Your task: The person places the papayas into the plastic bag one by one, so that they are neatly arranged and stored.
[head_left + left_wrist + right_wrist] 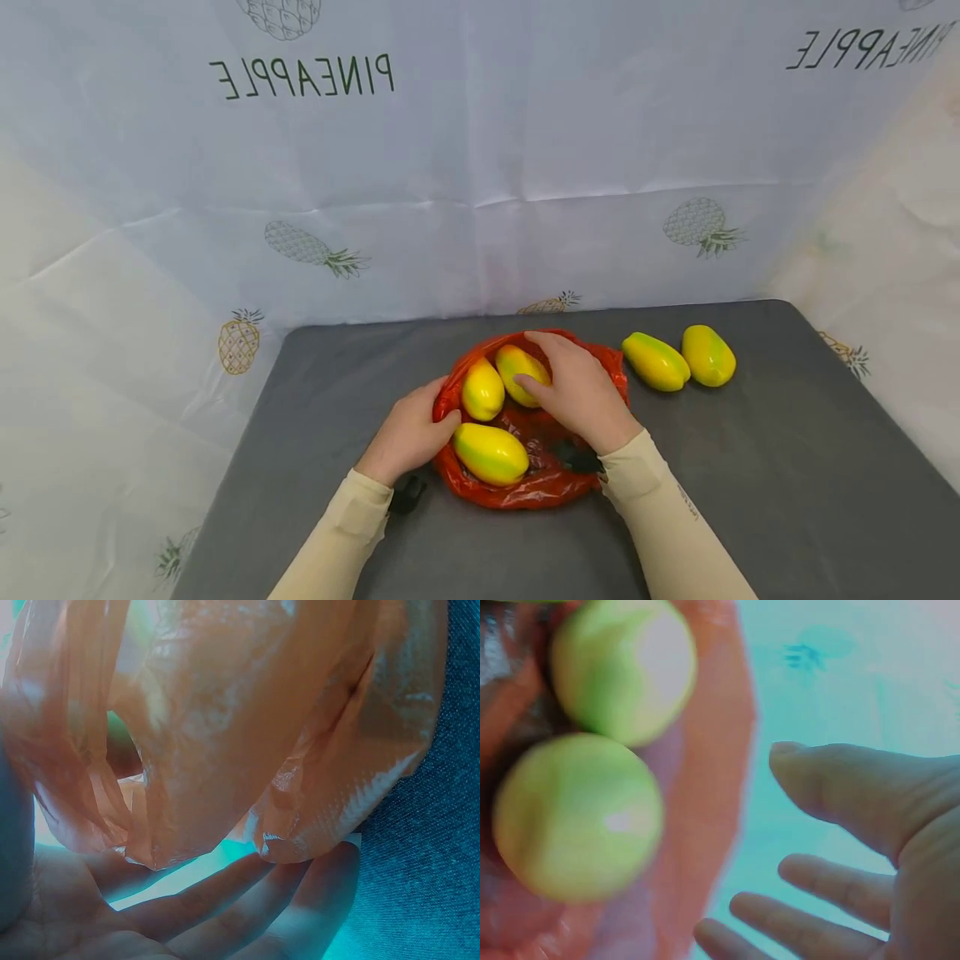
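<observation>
A red plastic bag (532, 500) lies on the table with its mouth facing up. Inside it are three yellow-green papayas: one at the front (491, 454), one at the back left (483, 390) and one at the back right (519, 373). My left hand (408, 429) holds the bag's left rim, thumb over the edge and fingers along the outside. In the left wrist view those fingers (225, 907) touch the crinkled plastic. My right hand (581, 387) hovers over the bag's right side, fingers spread and holding nothing, thumb near the back-right papaya.
To the right of the bag, two more papayas lie on the grey table (750, 483), one on the left (656, 362) and one on the right (708, 356). A pineapple-print cloth (480, 167) hangs behind the table's back edge.
</observation>
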### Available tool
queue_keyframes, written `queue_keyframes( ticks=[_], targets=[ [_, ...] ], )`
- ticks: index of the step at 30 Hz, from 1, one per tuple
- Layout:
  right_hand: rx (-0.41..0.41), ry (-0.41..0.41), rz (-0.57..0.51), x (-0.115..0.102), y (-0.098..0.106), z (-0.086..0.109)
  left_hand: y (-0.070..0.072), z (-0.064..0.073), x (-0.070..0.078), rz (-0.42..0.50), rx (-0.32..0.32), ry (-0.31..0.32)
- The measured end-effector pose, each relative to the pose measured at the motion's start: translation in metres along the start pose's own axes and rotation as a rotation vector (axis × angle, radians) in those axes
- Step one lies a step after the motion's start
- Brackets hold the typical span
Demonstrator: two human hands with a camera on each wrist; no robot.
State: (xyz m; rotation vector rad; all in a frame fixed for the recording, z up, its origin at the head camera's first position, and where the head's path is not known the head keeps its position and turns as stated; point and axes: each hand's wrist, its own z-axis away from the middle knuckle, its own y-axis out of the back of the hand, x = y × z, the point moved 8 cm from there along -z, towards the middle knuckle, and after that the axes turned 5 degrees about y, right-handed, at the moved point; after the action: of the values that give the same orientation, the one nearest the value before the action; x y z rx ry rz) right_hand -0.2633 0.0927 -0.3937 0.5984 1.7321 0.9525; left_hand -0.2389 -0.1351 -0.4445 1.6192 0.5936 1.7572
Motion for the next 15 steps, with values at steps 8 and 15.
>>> queue_keyframes(
  ticks=[8,15],
  targets=[
    [0.098,-0.008,0.028,0.024,0.055,0.022,-0.003,-0.001,0.0,0.001,-0.003,0.011],
    [0.186,-0.145,0.062,0.097,0.096,0.046,-0.005,0.0,0.0,-0.014,-0.003,0.006]
  ],
)
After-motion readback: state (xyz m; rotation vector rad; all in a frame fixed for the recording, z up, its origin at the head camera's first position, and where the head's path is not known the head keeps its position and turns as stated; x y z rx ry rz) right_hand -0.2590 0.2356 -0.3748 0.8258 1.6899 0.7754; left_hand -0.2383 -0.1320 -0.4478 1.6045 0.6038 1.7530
